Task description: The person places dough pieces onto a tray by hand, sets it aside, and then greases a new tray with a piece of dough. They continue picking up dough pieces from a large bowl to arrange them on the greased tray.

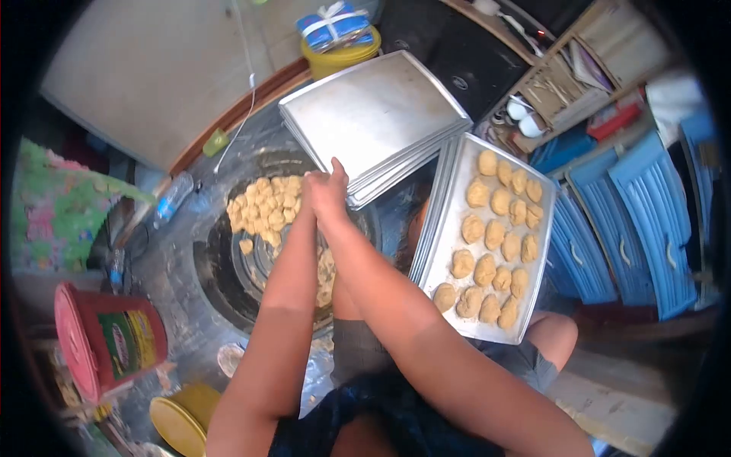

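Note:
My left hand and my right hand are pressed together, palm to palm, above the right side of a round dark basin. Anything between the palms is hidden from view. Below and left of them, a heap of small dough pieces fills the far part of the basin. A single dough piece sits apart from the heap, and more dough shows behind my forearms. To the right, a metal tray carries rows of rounded dough balls.
Stacked metal trays lie just beyond my hands. A yellow bucket with a blue package stands behind them. At left are a red bucket and a plastic bottle. Blue drawers line the right side.

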`<state>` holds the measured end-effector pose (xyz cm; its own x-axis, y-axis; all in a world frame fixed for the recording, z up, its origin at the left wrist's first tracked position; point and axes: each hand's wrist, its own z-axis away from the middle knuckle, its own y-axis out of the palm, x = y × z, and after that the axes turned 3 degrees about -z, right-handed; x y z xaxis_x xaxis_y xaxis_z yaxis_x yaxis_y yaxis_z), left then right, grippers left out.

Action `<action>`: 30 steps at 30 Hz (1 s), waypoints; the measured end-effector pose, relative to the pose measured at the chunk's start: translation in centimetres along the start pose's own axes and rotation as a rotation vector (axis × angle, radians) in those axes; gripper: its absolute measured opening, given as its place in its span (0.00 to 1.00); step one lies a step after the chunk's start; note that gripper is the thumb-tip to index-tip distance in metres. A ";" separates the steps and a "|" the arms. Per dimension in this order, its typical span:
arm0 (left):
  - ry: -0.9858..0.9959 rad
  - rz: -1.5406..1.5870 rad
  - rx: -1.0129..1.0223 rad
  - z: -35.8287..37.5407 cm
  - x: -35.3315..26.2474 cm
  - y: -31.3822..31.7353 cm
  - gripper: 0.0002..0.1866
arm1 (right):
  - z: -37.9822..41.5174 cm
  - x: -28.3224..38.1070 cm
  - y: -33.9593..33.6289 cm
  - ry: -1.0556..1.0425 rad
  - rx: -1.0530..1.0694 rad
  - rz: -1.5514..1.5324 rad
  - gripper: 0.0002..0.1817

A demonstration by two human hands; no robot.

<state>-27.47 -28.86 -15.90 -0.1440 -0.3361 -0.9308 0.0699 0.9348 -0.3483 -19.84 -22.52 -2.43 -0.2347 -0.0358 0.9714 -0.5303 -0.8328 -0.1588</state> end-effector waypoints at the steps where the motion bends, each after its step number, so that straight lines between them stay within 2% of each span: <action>1: 0.021 0.000 0.030 -0.2 -3.2 0.0 0.12 | 0.1 0.2 -0.6 0.039 -0.097 -0.129 0.42; 2: -0.234 0.174 0.046 -0.7 -6.3 -0.9 0.11 | -0.1 0.5 -1.2 0.031 -0.123 -0.147 0.42; 3: -0.498 0.342 0.060 -0.5 -11.5 -2.6 0.12 | -0.1 0.7 -1.8 0.115 -0.232 -0.163 0.43; 4: -0.478 0.398 0.000 -1.5 -10.8 -3.1 0.12 | 0.1 0.5 -2.3 0.206 -0.333 -0.173 0.44; 5: -0.471 0.364 -0.016 -1.9 -10.0 -3.3 0.13 | -0.1 0.4 -2.8 0.326 -0.348 -0.282 0.45; 6: -0.458 0.333 -0.044 -2.1 -10.0 -3.9 0.15 | -2.1 -3.2 -1.7 0.413 -0.351 -0.476 0.45; 8: -0.465 0.054 0.048 -0.4 -12.0 -4.0 0.19 | 0.1 -0.8 -2.5 0.561 -0.389 -0.394 0.45; 9: -0.555 0.001 0.092 0.0 -10.2 -2.9 0.25 | 0.9 0.0 -2.3 0.552 -0.365 -0.392 0.45; 10: -0.545 -0.167 0.168 0.2 -8.9 -1.8 0.30 | 1.6 0.6 -2.1 0.566 -0.412 -0.496 0.43; 11: -0.580 -0.144 0.211 0.6 -7.4 -0.2 0.33 | 1.9 1.0 -2.0 0.582 -0.460 -0.597 0.42; 12: -0.466 -0.178 0.255 1.4 -7.4 0.5 0.34 | 1.8 0.9 -2.0 0.578 -0.435 -0.585 0.42; 15: -0.268 -0.358 0.079 1.3 -1.5 5.2 0.25 | -0.9 -3.5 -1.5 0.581 -0.337 -0.665 0.31; 16: -0.286 -0.398 0.109 1.9 -2.7 5.0 0.22 | -2.5 -6.3 -0.9 0.555 -0.286 -0.706 0.27; 18: -0.195 -0.493 0.196 1.7 -2.2 4.6 0.21 | -3.9 -7.8 -1.2 0.555 -0.278 -0.777 0.20; 20: -0.425 -0.310 0.060 3.3 -8.0 3.2 0.21 | -2.7 -4.9 -2.4 0.582 -0.331 -0.687 0.16; 22: -0.346 -0.467 0.106 2.9 -6.2 3.8 0.21 | -3.7 -6.1 -2.6 0.618 -0.242 -0.791 0.36; 23: -0.360 -0.472 0.100 2.4 -5.3 3.6 0.21 | -4.1 -6.6 -2.5 0.631 -0.233 -0.785 0.36; 25: -0.504 -0.115 0.300 1.9 -4.9 2.8 0.18 | -4.3 -7.2 -2.3 0.621 -0.164 -0.852 0.30; 26: -0.511 -0.120 0.303 2.3 -4.7 2.6 0.18 | -4.3 -7.5 -2.1 0.630 -0.167 -0.853 0.30; 28: -0.687 0.296 0.204 2.7 -5.2 1.8 0.14 | -3.9 -6.1 -2.1 0.709 -0.139 -0.847 0.25; 30: -0.685 0.267 0.237 2.6 -5.5 0.8 0.14 | -3.3 -5.0 -2.5 0.754 -0.119 -0.820 0.22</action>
<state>-24.11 -26.57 -11.39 0.5450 -0.1708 -0.8209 0.2372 0.9704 -0.0444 -20.02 -18.46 -7.47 -0.1909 0.8771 0.4407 -0.8162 -0.3913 0.4251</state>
